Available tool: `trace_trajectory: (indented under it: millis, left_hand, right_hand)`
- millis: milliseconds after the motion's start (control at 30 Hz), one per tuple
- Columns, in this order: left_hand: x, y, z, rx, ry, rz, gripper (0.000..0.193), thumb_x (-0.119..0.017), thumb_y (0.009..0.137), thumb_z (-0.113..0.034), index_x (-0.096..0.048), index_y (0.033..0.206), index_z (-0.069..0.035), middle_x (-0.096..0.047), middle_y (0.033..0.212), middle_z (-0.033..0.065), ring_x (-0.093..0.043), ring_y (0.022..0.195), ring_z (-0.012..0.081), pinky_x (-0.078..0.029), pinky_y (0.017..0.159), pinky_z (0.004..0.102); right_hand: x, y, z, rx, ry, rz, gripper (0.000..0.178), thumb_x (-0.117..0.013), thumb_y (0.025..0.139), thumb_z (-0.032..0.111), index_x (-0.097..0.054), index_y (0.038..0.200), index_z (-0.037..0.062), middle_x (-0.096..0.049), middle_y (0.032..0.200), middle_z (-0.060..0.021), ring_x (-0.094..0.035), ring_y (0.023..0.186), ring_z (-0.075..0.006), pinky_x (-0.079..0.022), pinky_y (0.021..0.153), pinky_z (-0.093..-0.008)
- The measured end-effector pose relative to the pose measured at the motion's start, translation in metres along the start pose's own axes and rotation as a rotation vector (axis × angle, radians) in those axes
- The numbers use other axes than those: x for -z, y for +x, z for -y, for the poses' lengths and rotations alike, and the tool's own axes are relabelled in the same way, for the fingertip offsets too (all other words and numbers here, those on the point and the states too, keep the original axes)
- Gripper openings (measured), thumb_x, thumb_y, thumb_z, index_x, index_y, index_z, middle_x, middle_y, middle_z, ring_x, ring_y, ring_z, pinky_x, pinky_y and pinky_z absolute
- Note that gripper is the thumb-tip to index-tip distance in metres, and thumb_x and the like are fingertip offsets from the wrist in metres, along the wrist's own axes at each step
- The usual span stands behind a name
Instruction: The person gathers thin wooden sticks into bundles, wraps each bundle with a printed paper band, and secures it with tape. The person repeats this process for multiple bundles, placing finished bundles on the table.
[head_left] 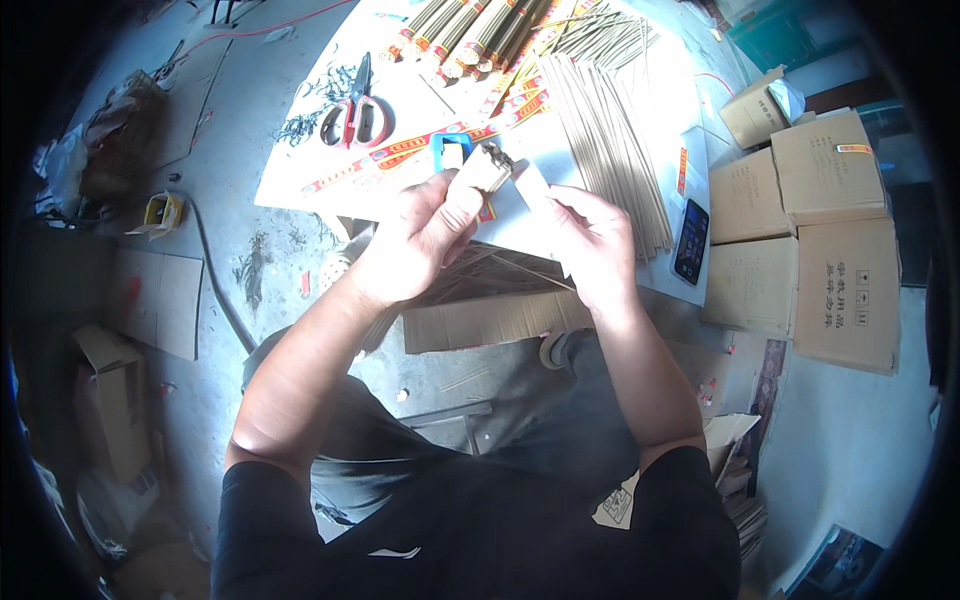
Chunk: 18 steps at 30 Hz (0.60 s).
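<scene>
My left hand (425,235) grips a tight bundle of thin tan sticks (487,165) by its end, just above the near edge of the white table (300,170). My right hand (590,235) pinches a white paper strip (530,185) at the bundle's side. Just behind the bundle lies a blue tape dispenser (450,150). Loose tan sticks (610,140) are spread over the table to the right. Red and yellow paper labels (420,145) lie under and beside the hands.
Red-handled scissors (355,115) lie at the table's left. Wrapped stick bundles (470,30) are stacked at the far edge. A dark phone (691,242) rests at the right edge. Cardboard boxes (810,230) stand to the right; flat cardboard (490,320) lies below the table.
</scene>
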<state>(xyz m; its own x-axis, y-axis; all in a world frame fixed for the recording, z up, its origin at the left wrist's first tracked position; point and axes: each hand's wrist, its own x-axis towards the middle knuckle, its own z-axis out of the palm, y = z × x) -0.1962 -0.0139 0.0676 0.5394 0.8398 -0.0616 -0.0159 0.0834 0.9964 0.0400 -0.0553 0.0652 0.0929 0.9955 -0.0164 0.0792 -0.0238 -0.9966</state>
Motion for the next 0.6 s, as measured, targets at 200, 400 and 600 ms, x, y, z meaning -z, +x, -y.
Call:
trace_trajectory:
  millis: [200, 400, 600]
  left_hand:
    - [0.001, -0.005, -0.001, -0.185, 0.186, 0.097, 0.039, -0.056, 0.113, -0.034, -0.061, 0.125, 0.003, -0.066, 0.080, 0.0089, -0.063, 0.071, 0.0198, -0.052, 0.069, 0.0338]
    - [-0.004, -0.006, -0.003, -0.340, 0.342, 0.095, 0.045, -0.060, 0.110, -0.031, -0.053, 0.142, 0.001, -0.070, 0.086, 0.0149, -0.072, 0.081, 0.0294, -0.055, 0.081, 0.0381]
    - [-0.006, -0.004, 0.002, -0.417, 0.327, 0.126, 0.047, -0.062, 0.109, -0.025, -0.050, 0.148, -0.002, -0.071, 0.092, 0.0156, -0.073, 0.083, 0.0297, -0.055, 0.082, 0.0373]
  right_hand:
    - [-0.001, 0.000, 0.015, 0.046, 0.067, 0.149, 0.022, -0.071, 0.105, 0.014, -0.075, 0.111, -0.0061, -0.073, 0.091, -0.0020, -0.063, 0.081, -0.0058, -0.052, 0.072, -0.0232]
    - [0.008, -0.010, 0.020, 0.023, 0.034, 0.198, 0.018, -0.071, 0.104, 0.010, -0.076, 0.110, -0.0063, -0.076, 0.094, -0.0045, -0.067, 0.086, -0.0067, -0.054, 0.077, -0.0237]
    - [0.010, -0.012, 0.024, 0.045, -0.015, 0.205, 0.016, -0.071, 0.102, 0.005, -0.076, 0.111, -0.0071, -0.078, 0.098, -0.0065, -0.069, 0.090, -0.0082, -0.056, 0.081, -0.0248]
